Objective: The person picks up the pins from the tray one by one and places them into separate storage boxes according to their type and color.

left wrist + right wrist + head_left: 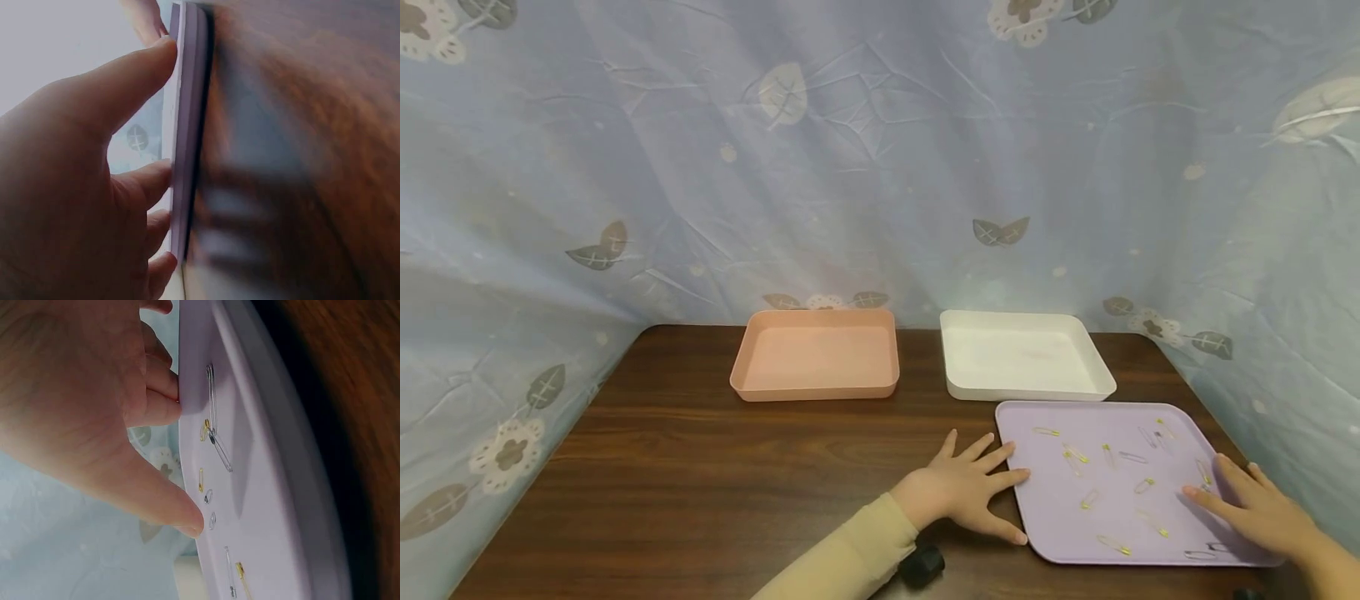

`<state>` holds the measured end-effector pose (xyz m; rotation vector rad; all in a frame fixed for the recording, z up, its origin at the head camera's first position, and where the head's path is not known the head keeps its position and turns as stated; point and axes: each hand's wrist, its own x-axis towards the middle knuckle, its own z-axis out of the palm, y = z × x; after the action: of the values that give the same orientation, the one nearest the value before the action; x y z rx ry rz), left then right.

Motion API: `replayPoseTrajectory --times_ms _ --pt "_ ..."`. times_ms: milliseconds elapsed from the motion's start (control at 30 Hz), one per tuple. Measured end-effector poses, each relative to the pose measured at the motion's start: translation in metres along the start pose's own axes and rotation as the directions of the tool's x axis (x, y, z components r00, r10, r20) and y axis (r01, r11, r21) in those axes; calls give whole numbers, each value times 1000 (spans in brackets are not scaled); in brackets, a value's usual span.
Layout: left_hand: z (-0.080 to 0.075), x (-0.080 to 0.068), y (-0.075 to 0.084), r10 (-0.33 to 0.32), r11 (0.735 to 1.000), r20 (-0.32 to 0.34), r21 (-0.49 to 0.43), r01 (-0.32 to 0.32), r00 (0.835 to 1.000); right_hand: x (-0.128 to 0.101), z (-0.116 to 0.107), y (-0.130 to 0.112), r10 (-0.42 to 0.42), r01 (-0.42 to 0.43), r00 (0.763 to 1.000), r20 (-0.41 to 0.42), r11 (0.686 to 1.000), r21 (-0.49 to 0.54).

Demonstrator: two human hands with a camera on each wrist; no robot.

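A lilac tray (1120, 533) lies at the right of the table, with several safety pins (1112, 545) scattered over it, some yellow-headed and some silver. My left hand (962, 492) is spread at the tray's left side, its fingertips right at the rim. In the left wrist view, the thumb (134, 75) and fingers reach to the tray's edge (187, 137). Over the tray's right side is my right hand (1262, 508), fingers loosely extended and holding nothing. The right wrist view has its thumb (169, 503) stretched out close to the pins.
A pink shallow bin (820, 393) stands at the back middle of the dark wooden table (700, 483). Right of it, a white bin (1030, 393) stands just behind the tray. A patterned blue curtain (865, 183) hangs along the back and sides.
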<state>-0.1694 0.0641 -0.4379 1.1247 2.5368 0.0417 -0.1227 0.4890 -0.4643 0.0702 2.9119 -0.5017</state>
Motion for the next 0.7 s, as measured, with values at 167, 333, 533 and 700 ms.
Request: replayPoseTrajectory --times_ms 167,333,533,700 --pt "0 -8 -7 -4 1000 6 -27 4 1000 -3 5 -10 -45 45 999 -22 999 -3" --pt "1 -22 -18 -8 998 5 -65 8 1000 -5 10 -23 -87 88 996 -20 996 21" --pt "2 -40 -36 -3 995 -20 -97 1 1000 -9 18 -40 -160 162 986 -39 985 51" --pt "3 -56 -47 -12 995 -39 -96 9 999 -14 25 -56 -203 207 977 -57 976 64"
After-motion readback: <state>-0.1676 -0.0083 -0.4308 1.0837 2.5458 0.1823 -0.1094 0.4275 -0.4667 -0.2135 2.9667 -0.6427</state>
